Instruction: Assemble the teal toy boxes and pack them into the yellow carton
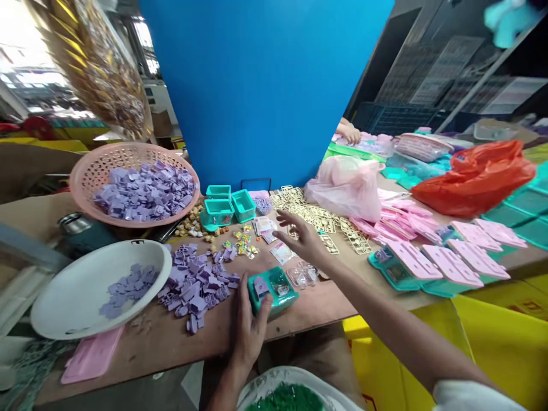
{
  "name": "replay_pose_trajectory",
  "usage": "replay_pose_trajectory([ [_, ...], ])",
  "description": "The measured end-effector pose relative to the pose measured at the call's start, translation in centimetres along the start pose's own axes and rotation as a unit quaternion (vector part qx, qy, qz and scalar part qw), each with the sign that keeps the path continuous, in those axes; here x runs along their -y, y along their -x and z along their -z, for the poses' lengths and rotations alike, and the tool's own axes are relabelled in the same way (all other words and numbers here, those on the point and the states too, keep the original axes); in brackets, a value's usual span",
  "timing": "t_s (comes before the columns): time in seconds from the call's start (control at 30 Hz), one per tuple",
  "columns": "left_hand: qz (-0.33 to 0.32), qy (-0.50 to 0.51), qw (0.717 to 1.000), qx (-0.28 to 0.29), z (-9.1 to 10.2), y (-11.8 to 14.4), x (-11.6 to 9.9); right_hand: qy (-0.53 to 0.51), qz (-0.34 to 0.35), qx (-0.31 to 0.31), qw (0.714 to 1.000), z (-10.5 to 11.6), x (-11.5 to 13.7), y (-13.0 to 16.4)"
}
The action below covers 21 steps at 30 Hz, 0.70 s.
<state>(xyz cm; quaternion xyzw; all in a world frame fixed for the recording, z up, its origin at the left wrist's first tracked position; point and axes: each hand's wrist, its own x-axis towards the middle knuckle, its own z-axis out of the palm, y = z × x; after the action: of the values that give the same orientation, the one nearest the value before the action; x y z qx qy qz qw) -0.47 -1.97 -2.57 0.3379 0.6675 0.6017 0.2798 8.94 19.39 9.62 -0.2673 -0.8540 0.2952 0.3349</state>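
My left hand (252, 322) grips the near left side of a teal plastic box (276, 305) at the table's front edge, thumb against its wall. Inside the box are a purple plastic piece (260, 286) and a small clear-wrapped item I cannot make out. Above the small printed cards (264, 226), my right hand (302, 235) reaches out with its fingers apart and nothing in it. Cream plastic frames of parts (323, 220) spread just beyond that hand. A clear plastic piece (303, 274) lies right of the box, and small yellow-green packets (244, 244) lie to its upper left.
Loose purple pieces (194, 285) are heaped at left, near a white bowl (55, 299) and a pink basket (83, 191). Empty teal boxes (218, 212) stand behind. Pink-lidded boxes (449, 265) line the right. Another person's hand (351, 134) shows past the blue panel (265, 85).
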Motion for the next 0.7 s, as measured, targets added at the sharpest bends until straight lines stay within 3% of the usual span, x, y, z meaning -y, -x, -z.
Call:
replay_pose_trajectory([
  [0.07,-0.049,-0.046,0.998,0.005,-0.2,0.6,0.2,0.084,-0.008,0.055,0.995,-0.4,0.0,-5.2],
  [0.17,-0.090,-0.078,0.993,-0.009,-0.2,0.8,0.5,0.249,-0.048,0.107,0.961,-2.1,-0.8,-12.3],
  [0.27,-0.093,-0.073,0.993,0.020,0.5,0.3,0.8,0.318,-0.095,0.129,0.935,-3.6,-3.0,-16.8],
  [0.37,-0.093,-0.071,0.992,0.044,1.1,-0.1,1.3,0.363,-0.136,0.168,0.906,-4.5,-5.8,-18.5],
  [0.47,-0.094,-0.070,0.993,0.028,1.2,-0.2,1.7,0.396,-0.150,0.185,0.887,-5.3,-8.1,-18.6],
  [0.7,-0.074,-0.060,0.995,0.039,1.4,-0.1,1.1,0.408,-0.129,0.193,0.883,-5.7,-10.6,-18.8],
])
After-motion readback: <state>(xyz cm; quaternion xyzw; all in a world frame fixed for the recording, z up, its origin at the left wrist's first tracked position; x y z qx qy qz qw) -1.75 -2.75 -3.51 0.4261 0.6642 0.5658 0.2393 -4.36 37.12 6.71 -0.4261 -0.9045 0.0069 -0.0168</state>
